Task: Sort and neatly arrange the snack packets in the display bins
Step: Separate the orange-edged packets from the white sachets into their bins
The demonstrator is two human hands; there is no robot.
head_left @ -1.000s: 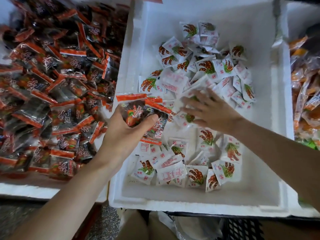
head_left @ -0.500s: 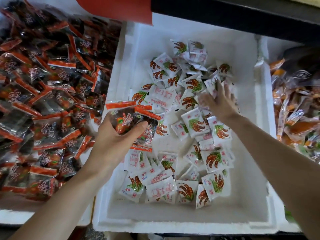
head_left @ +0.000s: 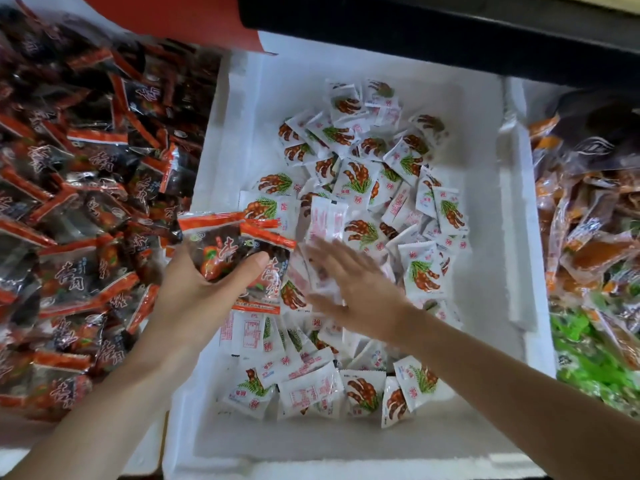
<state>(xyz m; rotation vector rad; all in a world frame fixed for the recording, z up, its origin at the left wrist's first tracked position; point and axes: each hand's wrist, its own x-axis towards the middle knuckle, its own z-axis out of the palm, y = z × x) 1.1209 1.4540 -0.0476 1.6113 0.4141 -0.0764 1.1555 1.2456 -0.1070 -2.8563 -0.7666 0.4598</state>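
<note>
A white foam bin (head_left: pixel 485 237) in the middle holds a loose heap of white snack packets (head_left: pixel 360 181) printed with red and green. My left hand (head_left: pixel 194 299) grips a small bunch of dark packets with red edges (head_left: pixel 239 251) over the bin's left side. My right hand (head_left: pixel 349 289) is spread flat, fingers straight, on the white packets just right of that bunch. The left bin (head_left: pixel 20 431) is piled with the same dark red-edged packets (head_left: pixel 76 188).
A third bin at the right holds orange packets (head_left: pixel 588 237) and green ones (head_left: pixel 588 362). A black shelf edge (head_left: pixel 450 32) and a red sign (head_left: pixel 194 19) hang over the bins' far side. The middle bin's near rim (head_left: pixel 311 469) runs along the bottom.
My right hand has come back from the far right of the white heap toward the middle, beside the left hand. The left hand keeps its hold on the dark packets.
</note>
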